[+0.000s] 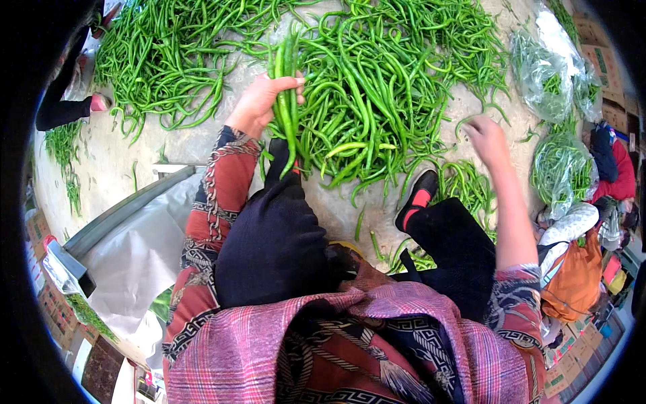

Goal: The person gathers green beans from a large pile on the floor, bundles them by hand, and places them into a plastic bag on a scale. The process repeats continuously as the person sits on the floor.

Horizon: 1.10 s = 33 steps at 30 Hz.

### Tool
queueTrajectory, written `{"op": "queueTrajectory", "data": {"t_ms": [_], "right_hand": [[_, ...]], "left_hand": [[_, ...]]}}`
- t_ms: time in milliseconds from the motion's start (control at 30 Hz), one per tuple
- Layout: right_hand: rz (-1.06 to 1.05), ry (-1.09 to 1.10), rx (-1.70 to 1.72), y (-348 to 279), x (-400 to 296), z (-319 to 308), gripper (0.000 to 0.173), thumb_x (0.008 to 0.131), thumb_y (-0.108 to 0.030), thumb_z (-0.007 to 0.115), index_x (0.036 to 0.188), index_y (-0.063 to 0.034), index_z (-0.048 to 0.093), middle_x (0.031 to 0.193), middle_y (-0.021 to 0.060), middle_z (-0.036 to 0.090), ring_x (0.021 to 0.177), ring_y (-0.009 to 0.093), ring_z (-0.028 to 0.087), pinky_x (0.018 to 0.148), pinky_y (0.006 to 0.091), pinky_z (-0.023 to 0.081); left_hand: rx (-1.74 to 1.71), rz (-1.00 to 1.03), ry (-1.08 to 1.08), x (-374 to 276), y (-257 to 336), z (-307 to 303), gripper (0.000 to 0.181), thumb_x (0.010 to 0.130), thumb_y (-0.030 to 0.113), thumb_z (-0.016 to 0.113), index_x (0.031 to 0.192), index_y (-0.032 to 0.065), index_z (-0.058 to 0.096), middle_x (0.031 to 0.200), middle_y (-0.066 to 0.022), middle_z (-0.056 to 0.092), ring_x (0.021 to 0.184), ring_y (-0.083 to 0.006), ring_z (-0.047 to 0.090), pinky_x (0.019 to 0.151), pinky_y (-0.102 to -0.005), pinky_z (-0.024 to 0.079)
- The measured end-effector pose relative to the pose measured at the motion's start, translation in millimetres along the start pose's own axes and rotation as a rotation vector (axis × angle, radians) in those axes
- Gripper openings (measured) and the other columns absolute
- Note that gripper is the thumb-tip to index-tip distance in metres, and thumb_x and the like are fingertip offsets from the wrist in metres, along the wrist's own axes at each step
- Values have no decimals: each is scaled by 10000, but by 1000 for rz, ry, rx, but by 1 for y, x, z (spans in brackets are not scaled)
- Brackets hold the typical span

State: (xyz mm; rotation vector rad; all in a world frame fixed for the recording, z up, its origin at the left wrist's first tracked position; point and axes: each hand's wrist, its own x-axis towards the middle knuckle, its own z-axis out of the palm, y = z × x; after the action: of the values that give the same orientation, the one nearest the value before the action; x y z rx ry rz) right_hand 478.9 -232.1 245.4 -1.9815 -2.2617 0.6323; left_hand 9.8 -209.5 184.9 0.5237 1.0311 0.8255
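A small bunch of long green chili peppers (286,108) is gripped in my left hand (267,98), above my left knee and the near left edge of the pile. Before me on the concrete floor spreads a heap of green chilies (373,96), with one yellowish chili (348,148) lying near its front. My right hand (482,132) hangs to the right of the heap, slightly blurred, with its fingers curled. No chili shows in it, though the inner side of the fingers is hidden. Beside my right shoe (421,197) lies a smaller batch of chilies (462,182).
Another chili pile (166,60) covers the floor at upper left, near another person's leg (65,113). Clear plastic bags of chilies (562,171) stand at right, with people beyond them. At my left is a metal-edged container (136,202) lined with pale plastic sheeting (136,257).
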Motion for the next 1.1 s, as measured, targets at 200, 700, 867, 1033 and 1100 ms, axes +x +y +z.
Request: {"op": "queueTrajectory", "data": {"t_ms": [200, 700, 867, 1033, 1100], "right_hand": [[30, -16, -123, -124, 58, 128, 297, 811, -264, 631, 1032, -67, 635, 912, 189, 677, 877, 341, 665, 758, 448, 529], [216, 196, 489, -90, 17, 114, 209, 822, -213, 689, 933, -37, 710, 974, 154, 694, 879, 276, 663, 789, 350, 513], [265, -91, 7, -44, 22, 133, 303, 780, -264, 691, 1006, -64, 665, 967, 171, 676, 874, 361, 654, 757, 457, 519], [13, 208, 229, -155, 16, 69, 265, 822, -250, 651, 1009, -62, 657, 973, 159, 664, 859, 356, 649, 754, 459, 519], [-200, 43, 258, -189, 10, 84, 260, 813, -241, 667, 974, -37, 658, 895, 181, 654, 809, 343, 648, 726, 420, 527]], "left_hand": [[2, -79, 32, 17, -28, 22, 205, 827, 105, 708, 991, 18, 622, 791, -45, 642, 643, -153, 627, 583, -275, 516], [-251, -119, -39, -6, -21, 44, 186, 827, 71, 698, 981, 11, 613, 822, -68, 664, 772, -188, 666, 712, -307, 553], [-53, -161, -78, -1, -20, 52, 177, 840, 86, 704, 977, 35, 604, 772, -50, 637, 686, -185, 651, 637, -312, 553], [-64, -142, -100, -4, -35, 57, 328, 836, 171, 744, 1097, 67, 574, 862, -29, 633, 770, -160, 627, 690, -310, 528], [-122, -98, -82, -9, -38, 84, 319, 845, 175, 737, 1104, 76, 578, 873, -26, 632, 781, -164, 624, 714, -318, 526]]}}
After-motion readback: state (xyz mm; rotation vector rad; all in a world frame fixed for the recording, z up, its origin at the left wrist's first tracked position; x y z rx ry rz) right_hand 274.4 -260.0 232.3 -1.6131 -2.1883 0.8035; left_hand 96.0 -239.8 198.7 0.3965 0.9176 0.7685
